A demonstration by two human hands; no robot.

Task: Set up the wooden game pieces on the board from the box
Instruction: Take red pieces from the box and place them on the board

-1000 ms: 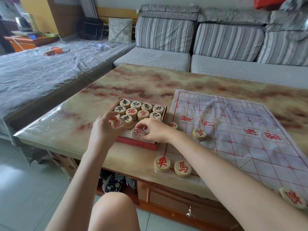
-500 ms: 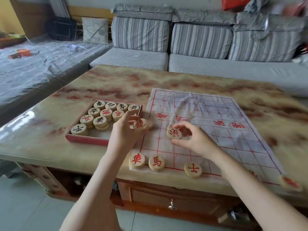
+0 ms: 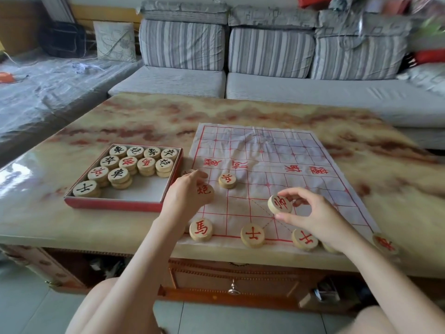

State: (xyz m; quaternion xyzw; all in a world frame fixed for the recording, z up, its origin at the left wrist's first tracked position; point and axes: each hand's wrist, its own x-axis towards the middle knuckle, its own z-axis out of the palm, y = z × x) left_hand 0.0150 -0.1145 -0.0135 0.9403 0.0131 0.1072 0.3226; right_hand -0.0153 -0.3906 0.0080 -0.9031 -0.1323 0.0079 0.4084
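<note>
Hidden: a disc behind the left hand's (image 3: 186, 197) fingertips shows only as a sliver near the box corner; another is mostly covered under the right wrist at the near board edge.
Cut off or blurred: the far-right disc (image 3: 384, 243) on the board's near corner is smeared, its red character unreadable.
Left hand: curled around a red-marked disc (image 3: 205, 191), gripped against the palm, face up, over the board's left edge.
Right hand: the right hand (image 3: 313, 215) pinches the red general disc (image 3: 280, 204) between thumb and fingers, above the near middle of the board.
Orientation: that disc is tilted, its face turned toward the camera and leftward (a round piece, so no long axis).
Board: the cloth board (image 3: 277, 169) lies creased on the marble table (image 3: 144, 121), long axis running away from the person.
Placed: horse disc (image 3: 201, 229), two advisor discs (image 3: 252, 235) and (image 3: 304, 239) on the near line; a soldier disc (image 3: 227, 180) further in.
Box: the red box (image 3: 115, 204) sits just left of the board, its remaining discs (image 3: 130, 165) stacked toward the far side.
</note>
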